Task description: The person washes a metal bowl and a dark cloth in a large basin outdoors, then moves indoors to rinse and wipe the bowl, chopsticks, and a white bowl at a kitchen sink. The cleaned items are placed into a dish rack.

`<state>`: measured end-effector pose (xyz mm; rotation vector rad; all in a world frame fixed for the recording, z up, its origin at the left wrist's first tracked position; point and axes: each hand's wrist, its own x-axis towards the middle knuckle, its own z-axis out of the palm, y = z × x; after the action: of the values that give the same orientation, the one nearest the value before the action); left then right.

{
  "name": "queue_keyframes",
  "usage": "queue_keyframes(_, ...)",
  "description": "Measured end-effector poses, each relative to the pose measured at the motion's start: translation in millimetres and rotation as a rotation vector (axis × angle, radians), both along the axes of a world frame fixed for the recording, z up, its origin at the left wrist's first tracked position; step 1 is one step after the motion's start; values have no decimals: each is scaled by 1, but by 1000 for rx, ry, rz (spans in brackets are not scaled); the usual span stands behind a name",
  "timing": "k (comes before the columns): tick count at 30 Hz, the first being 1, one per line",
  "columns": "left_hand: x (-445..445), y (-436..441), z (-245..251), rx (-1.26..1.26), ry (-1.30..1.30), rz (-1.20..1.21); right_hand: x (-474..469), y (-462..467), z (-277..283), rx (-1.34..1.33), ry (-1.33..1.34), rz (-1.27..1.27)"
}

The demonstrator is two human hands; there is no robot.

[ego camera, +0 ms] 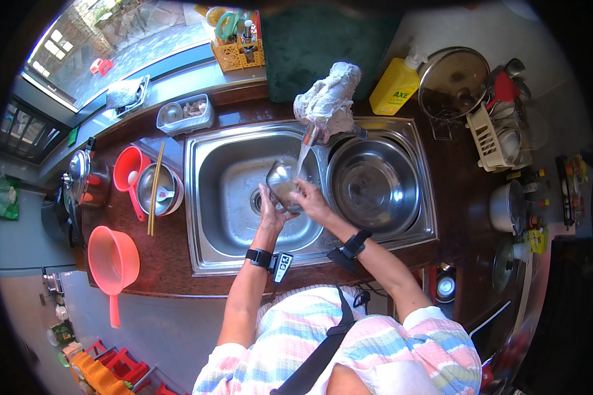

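A tilted, shiny metal bowl [282,178] is held over the left basin of the steel sink [227,168], beneath water running from the faucet [310,134]. My left hand [273,212] supports its lower left side with the fingers spread. My right hand [310,198] grips its right rim. A pale, wrinkled cloth [333,96] is draped over the faucet. In the right basin rests a large steel basin [373,185], just right of my right hand. The inside of the held bowl is partly blurred by the water.
To the left stand a red dipper [128,165], a bowl with chopsticks [154,197] on it and a pink dipper [113,256]. Behind are a plastic container [197,121], a green board [326,39] and a yellow soap bottle [394,89]. A dish rack [487,140] is at right.
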<state>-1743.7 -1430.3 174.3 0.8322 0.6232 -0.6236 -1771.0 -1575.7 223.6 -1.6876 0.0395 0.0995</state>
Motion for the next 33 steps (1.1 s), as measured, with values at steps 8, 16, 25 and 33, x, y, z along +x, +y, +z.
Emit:
queue_keyframes(8,-8,25,19,4,-183,-59,-24,25,8,-733,-440,288)
queue_keyframes(16,-14,42,18,115,-212,-140,4,-21,15,-1366,-394,602)
queue_keyframes(25,6,53,40,131,-206,-538,24,9,4,-1046,-574,639)
queue_keyframes(33,21,56,63,382,-481,-742,71,-17,-30,-770,-206,460)
